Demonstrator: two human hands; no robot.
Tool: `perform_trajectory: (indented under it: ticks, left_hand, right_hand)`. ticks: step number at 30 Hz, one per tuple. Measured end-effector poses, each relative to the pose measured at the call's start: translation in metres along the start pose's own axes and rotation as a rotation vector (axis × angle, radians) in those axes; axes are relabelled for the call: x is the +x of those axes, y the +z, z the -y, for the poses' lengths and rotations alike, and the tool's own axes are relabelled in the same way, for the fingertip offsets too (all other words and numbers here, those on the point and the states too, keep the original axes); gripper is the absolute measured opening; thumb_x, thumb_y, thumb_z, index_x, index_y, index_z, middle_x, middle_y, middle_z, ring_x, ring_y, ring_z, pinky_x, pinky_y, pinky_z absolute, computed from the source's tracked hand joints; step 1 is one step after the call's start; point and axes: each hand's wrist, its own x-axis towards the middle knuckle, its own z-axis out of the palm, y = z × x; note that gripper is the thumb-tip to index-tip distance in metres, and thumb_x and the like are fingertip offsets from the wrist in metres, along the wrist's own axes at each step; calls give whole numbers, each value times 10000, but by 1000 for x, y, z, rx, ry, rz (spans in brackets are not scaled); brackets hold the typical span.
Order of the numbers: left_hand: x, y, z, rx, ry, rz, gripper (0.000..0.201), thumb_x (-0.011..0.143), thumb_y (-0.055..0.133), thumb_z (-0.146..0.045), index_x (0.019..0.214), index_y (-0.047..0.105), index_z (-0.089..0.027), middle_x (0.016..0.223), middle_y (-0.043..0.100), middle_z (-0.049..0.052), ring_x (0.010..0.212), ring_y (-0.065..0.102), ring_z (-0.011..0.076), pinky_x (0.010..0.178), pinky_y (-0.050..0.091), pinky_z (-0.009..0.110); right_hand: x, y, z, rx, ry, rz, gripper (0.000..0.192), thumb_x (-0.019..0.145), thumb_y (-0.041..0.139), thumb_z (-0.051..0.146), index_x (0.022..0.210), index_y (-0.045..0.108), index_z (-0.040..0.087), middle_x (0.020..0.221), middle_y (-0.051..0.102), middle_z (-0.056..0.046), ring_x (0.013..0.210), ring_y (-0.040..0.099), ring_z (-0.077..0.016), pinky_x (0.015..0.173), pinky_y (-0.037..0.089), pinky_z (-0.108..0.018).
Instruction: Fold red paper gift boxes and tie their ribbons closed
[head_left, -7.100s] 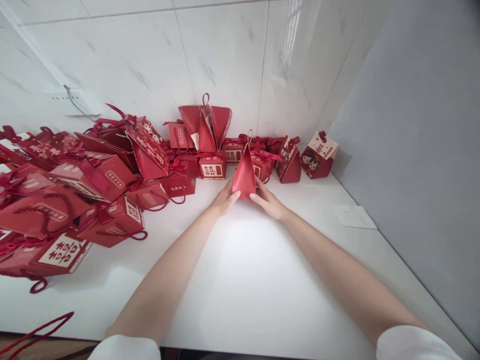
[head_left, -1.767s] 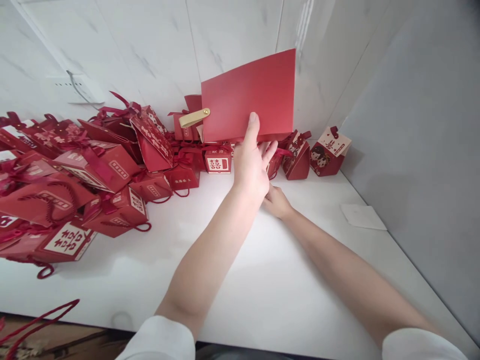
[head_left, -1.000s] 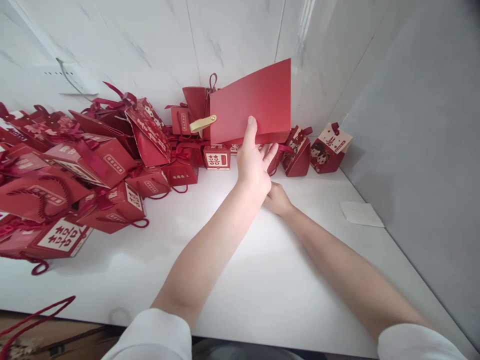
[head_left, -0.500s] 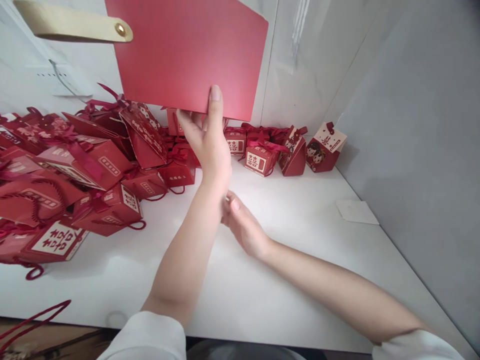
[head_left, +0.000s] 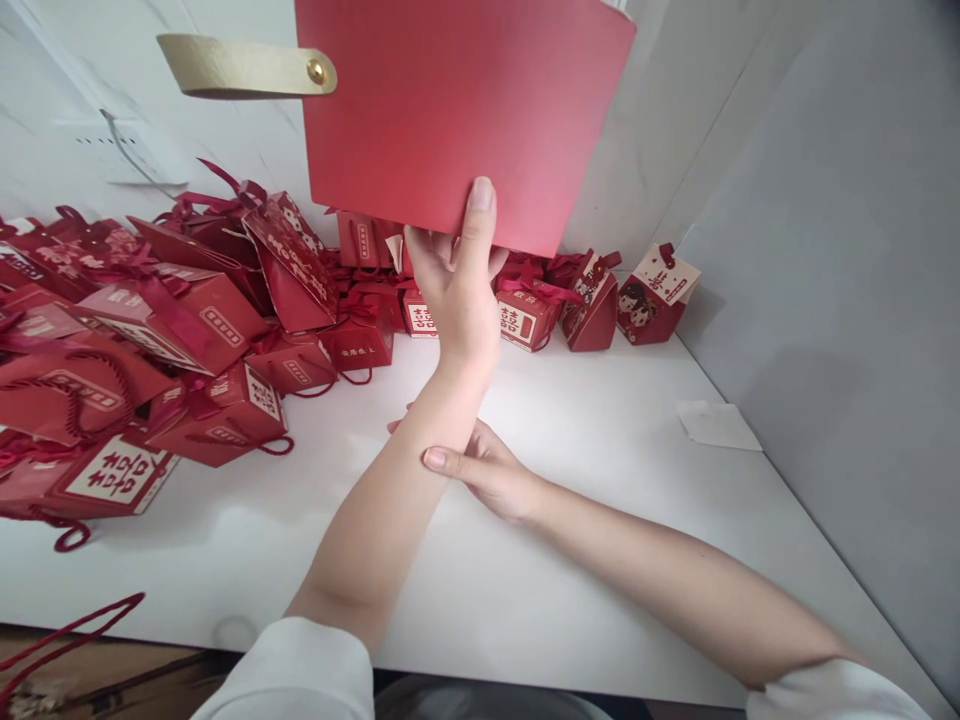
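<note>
My left hand (head_left: 465,275) holds up a large red gift box (head_left: 450,110) by its lower edge, the thumb flat on its smooth face and the fingers behind. A gold strap (head_left: 247,68) with a round metal rivet sticks out from the box's left side. The top of the box lies beyond the view. My right hand (head_left: 499,475) is wrapped around my left forearm, thumb in front, with its other fingers mostly hidden behind the arm.
Small red favour boxes (head_left: 202,315) with ribbons and cords are heaped on the left of the white table (head_left: 600,570). More boxes (head_left: 652,300) line the wall at the back. A white paper (head_left: 718,425) lies by the grey panel (head_left: 847,250) on the right.
My left hand has moved right with the red gift box. My right hand has moved from near the left wrist to around the forearm.
</note>
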Motion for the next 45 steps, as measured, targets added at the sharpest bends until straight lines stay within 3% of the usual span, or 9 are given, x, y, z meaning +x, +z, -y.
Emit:
perform_trajectory:
  ticks: [8, 13, 16, 19, 27, 31, 33, 37, 45]
  left_hand:
    - [-1, 0, 3, 17, -61, 23, 483, 902, 596, -433, 1326, 369, -385, 1399, 516, 0, 1343, 481, 231, 1049, 498, 383]
    - [-2, 1, 2, 46, 8, 41, 347, 894, 613, -363, 1207, 468, -323, 1344, 566, 0, 1293, 525, 224, 1066, 485, 386]
    - [5, -4, 3, 80, -13, 195, 264, 869, 646, -321, 1096, 528, -256, 1240, 627, 35, 1235, 575, 230, 1069, 469, 378]
    - [14, -19, 12, 241, -61, 378, 371, 811, 711, -405, 1105, 569, -230, 1187, 653, 63, 1256, 559, 268, 1063, 450, 404]
    - [-4, -105, 55, 1090, 31, 411, 490, 931, 440, -554, 1275, 510, -212, 1155, 687, 96, 1118, 636, 305, 973, 464, 403]
    - [-25, -144, 74, 1158, -90, 442, 535, 949, 367, -519, 1352, 455, -178, 1179, 686, 102, 1054, 662, 288, 910, 487, 362]
    - [-30, -153, 81, 1129, -128, 470, 533, 960, 317, -502, 1369, 444, -184, 1249, 659, 94, 1092, 648, 273, 925, 482, 346]
    - [-31, -155, 86, 1160, -171, 587, 537, 932, 379, -519, 1353, 460, -195, 1183, 691, 86, 1042, 669, 282, 900, 494, 359]
    - [-35, -152, 86, 1166, -239, 642, 688, 808, 618, -537, 1369, 429, -187, 1288, 630, 113, 1138, 625, 298, 940, 506, 390]
  right_hand:
    - [0, -1, 2, -57, 1, 50, 467, 723, 800, 329, 1143, 610, 250, 1195, 683, -44, 1145, 634, -239, 1018, 510, -450]
    - [0, -12, -4, -169, 1, 126, 485, 729, 797, 329, 1159, 598, 225, 1159, 689, -50, 1120, 642, -227, 995, 516, -430]
    - [1, -31, -20, -382, 6, 205, 474, 711, 811, 328, 1116, 602, 199, 1021, 724, -35, 993, 686, -206, 938, 537, -400]
    - [3, -54, -34, -689, 13, 258, 212, 845, 676, 334, 996, 647, 188, 921, 734, -40, 846, 702, -171, 808, 563, -327]
    - [5, -88, -13, -1454, -641, -84, 197, 934, 505, 274, 1077, 638, 249, 977, 704, -81, 927, 659, -230, 888, 485, -436]
    - [3, -101, 3, -1366, -788, -607, 430, 897, 557, 331, 1313, 480, 249, 1331, 538, -144, 1272, 507, -279, 1050, 410, -514]
    - [4, -107, 6, -1287, -735, -744, 596, 897, 552, 390, 1434, 343, 235, 1512, 348, -157, 1424, 334, -281, 1126, 339, -525]
    - [9, -115, 0, -1096, -494, -678, 708, 944, 457, 499, 1528, 171, 218, 1589, 262, -124, 1473, 258, -227, 1186, 277, -456]
    - [20, -144, -11, -642, -178, -681, 671, 925, 377, 650, 1388, 464, 172, 1422, 540, -119, 1290, 533, -226, 1091, 423, -391]
